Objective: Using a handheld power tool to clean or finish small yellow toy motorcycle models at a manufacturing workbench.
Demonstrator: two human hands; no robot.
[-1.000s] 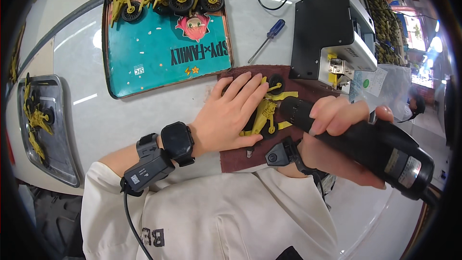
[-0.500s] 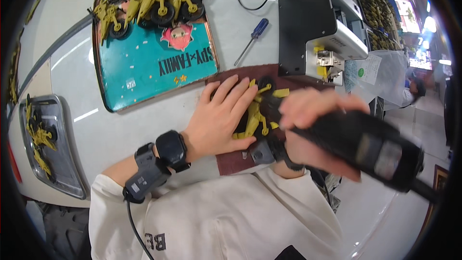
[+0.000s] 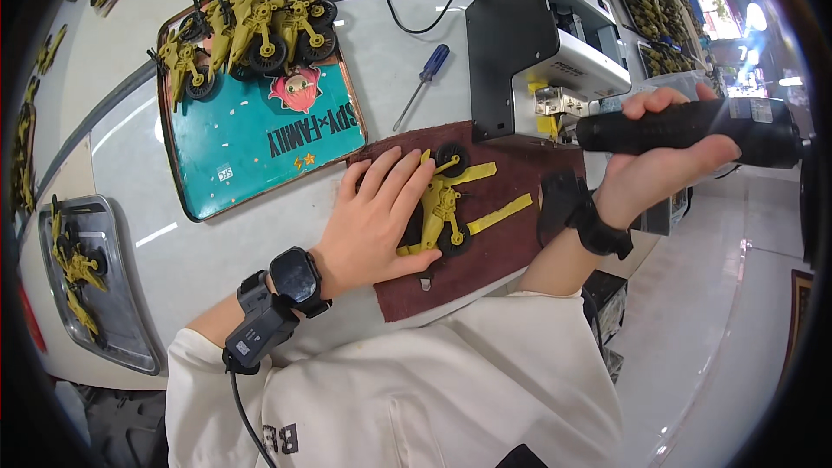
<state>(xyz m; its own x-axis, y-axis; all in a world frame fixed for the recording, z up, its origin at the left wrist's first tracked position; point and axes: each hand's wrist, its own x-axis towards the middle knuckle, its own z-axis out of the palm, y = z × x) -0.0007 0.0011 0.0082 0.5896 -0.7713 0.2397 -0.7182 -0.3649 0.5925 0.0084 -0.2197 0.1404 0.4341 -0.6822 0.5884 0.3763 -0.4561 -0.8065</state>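
My left hand [image 3: 368, 221] lies over a yellow and black toy motorcycle [image 3: 440, 212], holding it down on a maroon cloth [image 3: 511, 243]. Its thumb and index finger bracket the toy. Two yellow strips stick out from the toy's right side, one above the other. My right hand [image 3: 646, 175] grips a black electric screwdriver [image 3: 676, 127], held level off to the right. The screwdriver's front end points at the metal and yellow outlet of a black and white box-shaped machine [image 3: 516, 61]; whether its tip touches there I cannot tell.
A teal tray [image 3: 230, 147] at the back left bears several finished-looking toy motorcycles. A blue-handled screwdriver [image 3: 422, 87] lies between tray and machine. At the far left stands a metal tray [image 3: 130, 295] with yellow toy parts. A black cable [image 3: 399, 16] curls behind the machine.
My right hand has carried the electric screwdriver from the toy motorcycle up and right to the machine's outlet, uncovering the yellow strips. My left hand has stayed on the toy.
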